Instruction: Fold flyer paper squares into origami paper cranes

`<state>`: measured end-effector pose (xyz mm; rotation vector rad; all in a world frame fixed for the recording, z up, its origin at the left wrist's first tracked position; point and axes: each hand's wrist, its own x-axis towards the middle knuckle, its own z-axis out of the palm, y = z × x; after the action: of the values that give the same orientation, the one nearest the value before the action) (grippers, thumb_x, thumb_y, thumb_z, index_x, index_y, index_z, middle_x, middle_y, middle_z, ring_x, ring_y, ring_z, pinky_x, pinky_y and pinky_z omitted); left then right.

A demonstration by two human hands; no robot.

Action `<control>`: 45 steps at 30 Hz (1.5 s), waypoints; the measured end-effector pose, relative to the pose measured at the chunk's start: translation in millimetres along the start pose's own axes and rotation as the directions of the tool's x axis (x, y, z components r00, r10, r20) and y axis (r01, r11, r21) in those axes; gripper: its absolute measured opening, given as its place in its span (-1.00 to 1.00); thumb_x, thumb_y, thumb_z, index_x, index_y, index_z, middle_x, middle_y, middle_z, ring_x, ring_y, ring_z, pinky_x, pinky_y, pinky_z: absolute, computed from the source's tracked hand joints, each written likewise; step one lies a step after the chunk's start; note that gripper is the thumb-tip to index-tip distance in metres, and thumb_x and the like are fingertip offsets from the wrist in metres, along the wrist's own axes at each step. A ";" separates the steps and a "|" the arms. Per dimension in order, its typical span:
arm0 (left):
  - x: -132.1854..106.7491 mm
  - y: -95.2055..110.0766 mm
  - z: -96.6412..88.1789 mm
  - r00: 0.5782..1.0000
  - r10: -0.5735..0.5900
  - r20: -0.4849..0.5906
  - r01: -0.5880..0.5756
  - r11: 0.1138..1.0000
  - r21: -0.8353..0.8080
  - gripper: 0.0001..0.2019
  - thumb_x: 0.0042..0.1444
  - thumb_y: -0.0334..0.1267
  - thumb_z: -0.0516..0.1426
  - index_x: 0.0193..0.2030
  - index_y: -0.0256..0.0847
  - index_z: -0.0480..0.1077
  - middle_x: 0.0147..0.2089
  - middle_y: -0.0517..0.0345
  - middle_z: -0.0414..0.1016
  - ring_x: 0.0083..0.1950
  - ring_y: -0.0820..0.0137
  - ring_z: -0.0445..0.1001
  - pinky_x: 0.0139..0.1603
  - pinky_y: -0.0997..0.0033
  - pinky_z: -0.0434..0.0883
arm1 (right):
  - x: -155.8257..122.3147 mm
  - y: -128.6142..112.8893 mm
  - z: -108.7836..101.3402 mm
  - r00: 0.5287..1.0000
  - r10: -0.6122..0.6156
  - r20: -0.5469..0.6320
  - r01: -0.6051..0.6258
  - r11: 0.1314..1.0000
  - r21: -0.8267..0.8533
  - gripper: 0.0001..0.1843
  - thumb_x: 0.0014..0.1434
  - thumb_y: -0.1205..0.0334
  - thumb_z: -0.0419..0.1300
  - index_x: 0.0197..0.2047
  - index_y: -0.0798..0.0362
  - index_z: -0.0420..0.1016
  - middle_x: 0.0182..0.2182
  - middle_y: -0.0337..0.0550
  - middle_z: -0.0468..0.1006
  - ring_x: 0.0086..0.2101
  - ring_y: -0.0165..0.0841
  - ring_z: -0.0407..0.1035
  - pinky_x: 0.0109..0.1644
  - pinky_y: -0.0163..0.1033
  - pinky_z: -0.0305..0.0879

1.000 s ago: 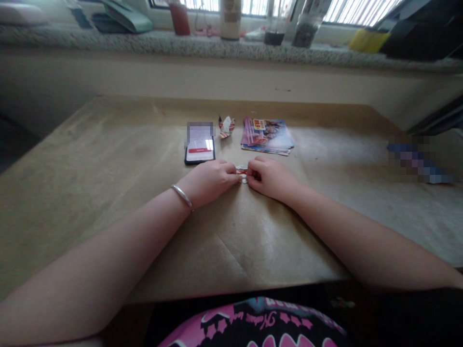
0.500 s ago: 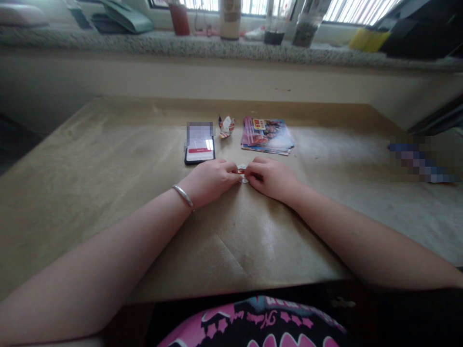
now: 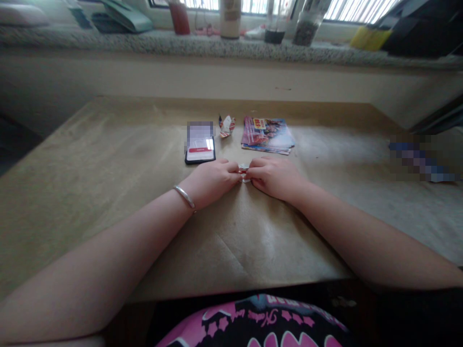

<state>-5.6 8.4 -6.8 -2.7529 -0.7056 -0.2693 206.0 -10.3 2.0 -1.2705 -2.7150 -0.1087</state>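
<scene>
A small piece of folded paper [image 3: 243, 169], white with red, lies low over the table between my two hands. My left hand [image 3: 216, 179], with a silver bangle at the wrist, has its fingers closed on the paper's left side. From the right, my right hand [image 3: 274, 177] grips the other side with bent fingers. Most of the paper is hidden by the fingertips. Just beyond the hands, a folded paper shape [image 3: 226, 126] with pointed tips stands between a phone [image 3: 200, 150] and a stack of colourful printed sheets [image 3: 268, 132].
The table [image 3: 231, 250] has a tan cover with a crease near its front. A blurred blue and purple item [image 3: 421, 161] lies at the right. Along the granite windowsill [image 3: 202, 48] stand a red container [image 3: 179, 19], bottles and a yellow object [image 3: 370, 38].
My right hand's fingers have shifted slightly and flattened over the paper. My left hand stays nearly where it was, still on the paper. The things on the table have not moved.
</scene>
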 end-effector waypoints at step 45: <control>-5.6 -4.8 -32.4 0.983 -0.047 0.178 0.043 0.999 0.029 -0.76 0.18 -0.32 0.06 -0.23 -0.12 0.59 -0.25 0.14 0.58 -0.19 0.30 0.43 -0.20 0.30 0.35 | -14.0 29.7 -5.2 1.000 -0.011 -0.013 0.013 0.976 0.215 -0.73 0.10 0.32 0.11 -0.27 -0.03 0.66 -0.27 -0.17 0.61 -0.32 -0.35 0.44 -0.25 -0.28 0.21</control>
<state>-16.4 -0.4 23.5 -2.7642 -0.8106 -0.0221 238.2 -2.5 5.0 -1.1871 -2.6384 0.1722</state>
